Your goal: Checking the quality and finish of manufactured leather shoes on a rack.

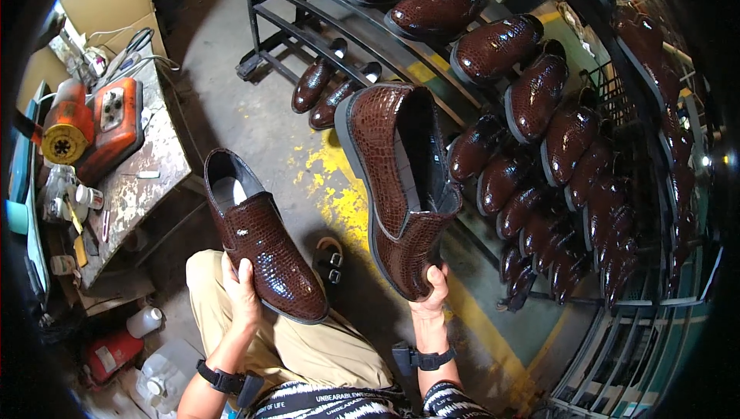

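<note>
My left hand [243, 292] is closed on the side of a glossy dark brown loafer [266, 245] with a crocodile-like pattern. Its toe points toward the lower right, and something white lies inside its opening. A matching loafer [385, 141] is tilted up in my right hand [430, 293], which grips it by the toe. That shoe's heel is raised, its dark opening faces right, and its grey-black sole edge shows along the left. The two loafers are held apart, above my lap and the floor. Fingers under both shoes are partly hidden.
A black metal rack [289, 22] at the far side and right carries many similar brown shoes [505, 45]. At left stands a worn workbench [154, 180] with an orange tool [112, 122], jars and a brush. Plastic jugs [166, 373] and a red container [112, 353] sit at lower left.
</note>
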Demonstrator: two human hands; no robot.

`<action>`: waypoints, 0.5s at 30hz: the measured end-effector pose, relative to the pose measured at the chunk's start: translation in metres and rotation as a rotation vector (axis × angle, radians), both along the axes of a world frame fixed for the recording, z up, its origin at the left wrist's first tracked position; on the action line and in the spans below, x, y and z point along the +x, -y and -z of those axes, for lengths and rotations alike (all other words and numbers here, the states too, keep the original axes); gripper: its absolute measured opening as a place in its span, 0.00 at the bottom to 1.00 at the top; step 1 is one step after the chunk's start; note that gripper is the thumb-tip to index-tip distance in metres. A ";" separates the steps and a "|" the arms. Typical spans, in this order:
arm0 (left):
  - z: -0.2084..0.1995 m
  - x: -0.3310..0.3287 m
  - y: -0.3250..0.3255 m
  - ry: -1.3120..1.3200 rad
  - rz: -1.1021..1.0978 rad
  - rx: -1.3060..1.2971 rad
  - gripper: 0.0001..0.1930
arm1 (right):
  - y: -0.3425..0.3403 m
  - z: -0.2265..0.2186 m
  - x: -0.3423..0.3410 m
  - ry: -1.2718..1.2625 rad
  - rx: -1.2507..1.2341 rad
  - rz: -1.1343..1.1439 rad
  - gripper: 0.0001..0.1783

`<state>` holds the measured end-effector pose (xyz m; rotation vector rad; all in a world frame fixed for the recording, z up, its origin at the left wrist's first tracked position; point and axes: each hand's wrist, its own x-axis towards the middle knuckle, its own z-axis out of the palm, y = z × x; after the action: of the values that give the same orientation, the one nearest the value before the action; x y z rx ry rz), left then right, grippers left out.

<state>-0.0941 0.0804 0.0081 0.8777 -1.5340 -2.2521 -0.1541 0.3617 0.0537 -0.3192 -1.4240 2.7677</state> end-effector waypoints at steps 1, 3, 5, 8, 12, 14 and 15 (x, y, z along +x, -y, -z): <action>-0.001 0.000 0.001 -0.015 0.004 -0.004 0.24 | 0.002 -0.001 0.000 0.010 -0.031 -0.014 0.32; -0.004 -0.001 -0.003 -0.014 0.005 -0.001 0.24 | 0.001 0.000 0.000 0.004 -0.032 -0.009 0.32; -0.002 -0.002 -0.003 -0.014 0.010 0.002 0.23 | 0.000 0.005 0.001 -0.003 -0.033 0.001 0.31; 0.003 -0.001 -0.001 -0.048 -0.008 0.048 0.24 | -0.004 0.022 -0.002 0.119 -0.001 0.049 0.27; 0.001 -0.001 0.002 -0.050 0.015 0.006 0.24 | 0.011 0.018 -0.038 0.179 0.083 0.142 0.20; 0.002 0.000 0.006 -0.053 0.054 0.045 0.24 | 0.007 0.042 -0.064 0.222 0.130 0.232 0.18; 0.003 0.000 0.003 -0.060 0.078 0.099 0.24 | 0.004 0.045 -0.077 0.268 0.171 0.307 0.18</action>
<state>-0.0946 0.0771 0.0052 0.7817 -1.4657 -2.4057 -0.2316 0.3579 0.0083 -0.8504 -1.5008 2.4089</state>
